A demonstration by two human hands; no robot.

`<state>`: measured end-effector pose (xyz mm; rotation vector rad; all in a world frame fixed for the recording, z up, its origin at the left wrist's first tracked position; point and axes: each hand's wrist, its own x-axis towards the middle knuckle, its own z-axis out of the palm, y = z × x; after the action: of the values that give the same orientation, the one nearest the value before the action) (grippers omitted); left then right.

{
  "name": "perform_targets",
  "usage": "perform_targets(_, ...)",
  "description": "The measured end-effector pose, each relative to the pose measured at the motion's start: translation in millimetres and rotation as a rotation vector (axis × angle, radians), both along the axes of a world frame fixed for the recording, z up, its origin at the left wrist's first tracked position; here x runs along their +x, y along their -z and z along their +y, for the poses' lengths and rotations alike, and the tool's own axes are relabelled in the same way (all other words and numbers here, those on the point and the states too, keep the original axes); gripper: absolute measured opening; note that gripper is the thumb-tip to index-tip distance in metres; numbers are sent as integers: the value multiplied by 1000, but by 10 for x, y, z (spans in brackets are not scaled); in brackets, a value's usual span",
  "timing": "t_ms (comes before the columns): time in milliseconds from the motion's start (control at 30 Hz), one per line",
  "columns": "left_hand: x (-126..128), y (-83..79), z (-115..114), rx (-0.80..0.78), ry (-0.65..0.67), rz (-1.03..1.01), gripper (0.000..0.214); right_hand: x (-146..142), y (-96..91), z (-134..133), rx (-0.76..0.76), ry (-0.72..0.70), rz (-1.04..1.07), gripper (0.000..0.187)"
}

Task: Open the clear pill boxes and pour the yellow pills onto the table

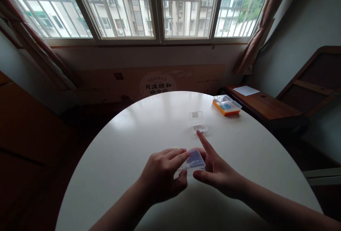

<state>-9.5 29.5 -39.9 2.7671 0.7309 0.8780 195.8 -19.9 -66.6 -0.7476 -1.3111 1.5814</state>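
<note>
1. Desk [112, 153]: round, white, with a bare surface on its left side. A cardboard carton [157, 84] with printed characters stands behind it, under the window [157, 7].

2. Left hand [162, 174]: positioned at the near centre of the desk. The fingers lie flat across the lid of the small clear plastic box [194, 160] and the thumb presses against its near edge, so the hand pinches the box from the left. The downward pressure appears to keep the box from sliding on the smooth desk.

3. Small clear plastic box: rests on the desk between both hands, lid down. Blue contents show through the lid but cannot be identified.

4. Right hand [217, 172]: braces the box from the right. The thumb bears on the near right corner. The index finger is extended straight and points away from the body. The other fingers are hidden behind the box. Opposed grips from both sides hold the box square.

5. Open clear case [198, 122]: stands just beyond the extended index finger with its lid raised, apart from the hands.

6. Orange-based box [227, 105]: has a clear lid and lies near the far right edge of the desk, well apart from the hands.

7. Wooden side table [266, 105]: stands right of the desk and carries a sheet of paper [246, 90].
</note>
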Motion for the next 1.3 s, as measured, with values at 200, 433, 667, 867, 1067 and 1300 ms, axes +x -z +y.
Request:
perform_targets(200,30,0,-12,17,-31,-22,44,6,-2,-3,-4,-7,23,99)
perform_targets(433,32,-60,-44,-26,-54,-21,43,4,-33,-10,-4,-6,20,99)
perform_targets(667,43,-28,-48,-58,-63,-37,42,11,-37,-17,-38,-16,39,96)
perform_targets(867,67,-74,-72,-73,-58,-60,40,6,-24,-8,-54,-18,54,97)
perform_targets(1067,47,-112,-59,-195,-75,-113,35,-7,-44,-43,-21,-18,-12,95)
perform_targets(1300,8,-130,-58,-406,-79,-255,29,21,-54,-38,53,20,10,102)
